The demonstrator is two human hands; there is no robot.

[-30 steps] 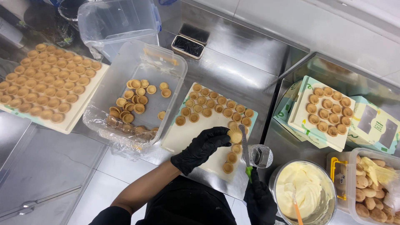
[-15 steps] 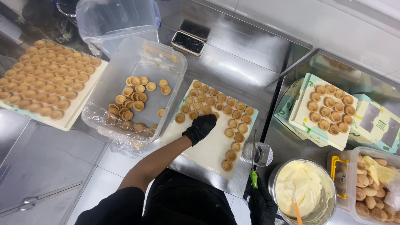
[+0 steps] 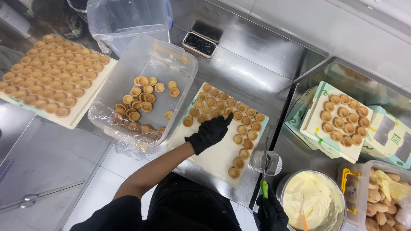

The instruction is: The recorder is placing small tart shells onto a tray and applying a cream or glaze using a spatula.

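A stainless steel desk (image 3: 257,64) fills most of the view, its brushed surface catching soft overhead light in pale streaks; behind it runs a white wall (image 3: 342,25), smooth and plain; at the lower left lies a floor of pale tiles (image 3: 98,188); beside it a grey metal panel (image 3: 47,158), perhaps a lower shelf or a door, shows dull reflections.
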